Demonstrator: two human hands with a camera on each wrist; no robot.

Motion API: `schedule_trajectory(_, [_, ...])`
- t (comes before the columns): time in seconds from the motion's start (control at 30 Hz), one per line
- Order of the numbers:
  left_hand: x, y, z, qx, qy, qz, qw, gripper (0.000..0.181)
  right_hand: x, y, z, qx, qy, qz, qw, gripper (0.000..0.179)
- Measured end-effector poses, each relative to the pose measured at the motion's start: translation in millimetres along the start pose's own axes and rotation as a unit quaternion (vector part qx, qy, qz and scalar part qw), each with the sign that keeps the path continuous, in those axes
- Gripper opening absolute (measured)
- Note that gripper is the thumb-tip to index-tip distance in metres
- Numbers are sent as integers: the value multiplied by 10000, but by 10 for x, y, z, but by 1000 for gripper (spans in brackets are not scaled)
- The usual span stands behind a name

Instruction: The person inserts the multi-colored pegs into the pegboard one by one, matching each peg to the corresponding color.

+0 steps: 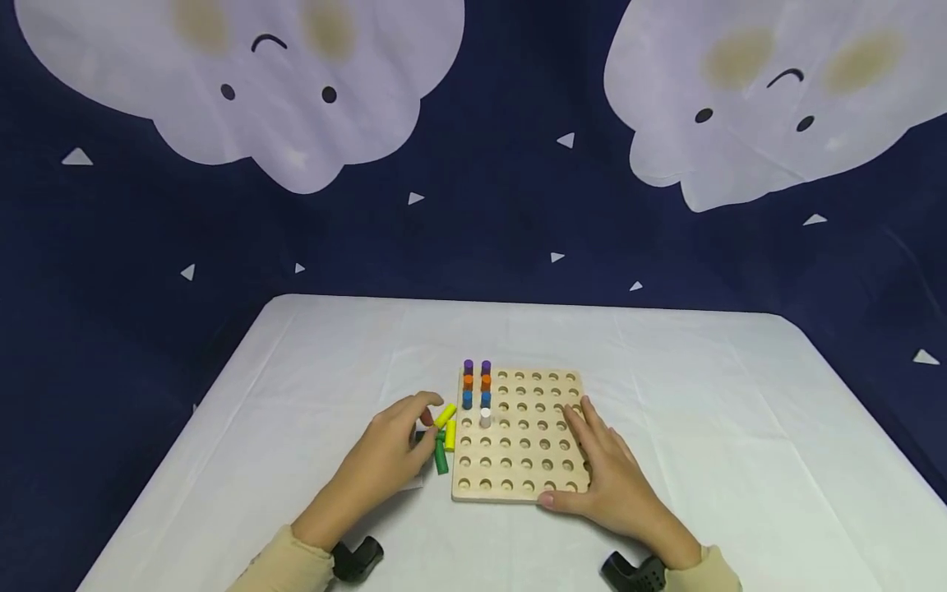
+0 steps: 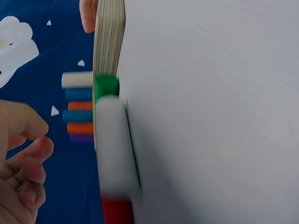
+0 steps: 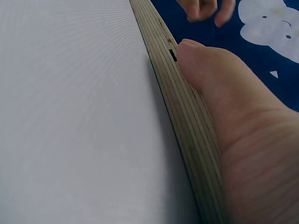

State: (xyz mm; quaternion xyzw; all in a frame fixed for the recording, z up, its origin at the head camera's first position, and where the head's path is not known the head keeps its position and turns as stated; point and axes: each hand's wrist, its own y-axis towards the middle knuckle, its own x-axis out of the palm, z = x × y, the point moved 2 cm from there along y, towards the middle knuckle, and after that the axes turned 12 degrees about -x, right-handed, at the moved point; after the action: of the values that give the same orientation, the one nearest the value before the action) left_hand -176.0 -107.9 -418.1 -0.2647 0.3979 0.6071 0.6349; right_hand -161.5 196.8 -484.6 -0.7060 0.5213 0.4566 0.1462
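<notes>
A wooden pegboard [image 1: 524,452] lies on the table. Standing in its two left columns are purple pegs [image 1: 486,367], orange pegs [image 1: 468,383], blue pegs [image 1: 485,400] and one white peg [image 1: 485,418]. Loose beside its left edge are yellow pegs [image 1: 450,436] and green pegs [image 1: 441,457]. Over these hovers my left hand [image 1: 395,440], fingers loosely bent, no peg seen in its grasp. The left wrist view adds a loose white peg [image 2: 114,144] and a red peg [image 2: 117,210]. My right hand [image 1: 614,477] rests on the board's right side, thumb against its front edge.
A white cloth covers the table [image 1: 740,395]. Behind it hangs a dark blue backdrop [image 1: 488,238] with clouds and small triangles. Black wrist devices [image 1: 358,561] sit below both wrists.
</notes>
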Motion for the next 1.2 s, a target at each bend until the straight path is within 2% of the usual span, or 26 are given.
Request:
schedule_trajectory(0.1, [-81,-102,-95,-35,-10,-85,10000,31,-8,15,-2,-47,-22,-20,10000,123])
schedule_trajectory(0.23, [-149,-225,-187,12,127,-568,9983,24,-12,23,2,-17,-23,-72,10000,125])
schedule_trajectory(0.33, [-159,-290,-233,83,449,-1021,9937,23,-16,25,5,-9,-26,-87,10000,125])
schedule_trajectory(0.47, [-132,-335,-263,187,890,-1342,9868,24,-19,21,1,4,-11,-73,10000,125])
schedule_trajectory(0.6, [-101,-353,-263,339,1017,-1343,9851,25,-14,9,-8,49,6,-70,10000,126])
schedule_trajectory(0.77, [-89,-355,-236,568,1215,-1152,9843,23,-6,3,-18,77,-3,-46,10000,125])
schedule_trajectory(0.9, [-100,-342,-205,547,1391,-1076,9829,20,-5,3,-21,61,-20,-37,10000,125])
schedule_trajectory(1.03, [-122,-307,-174,279,1144,-1023,9877,20,-12,2,-22,2,-46,8,10000,124])
schedule_trajectory(1.2, [-131,-231,-135,231,714,-759,9943,16,-19,2,-31,-68,-35,23,10000,122])
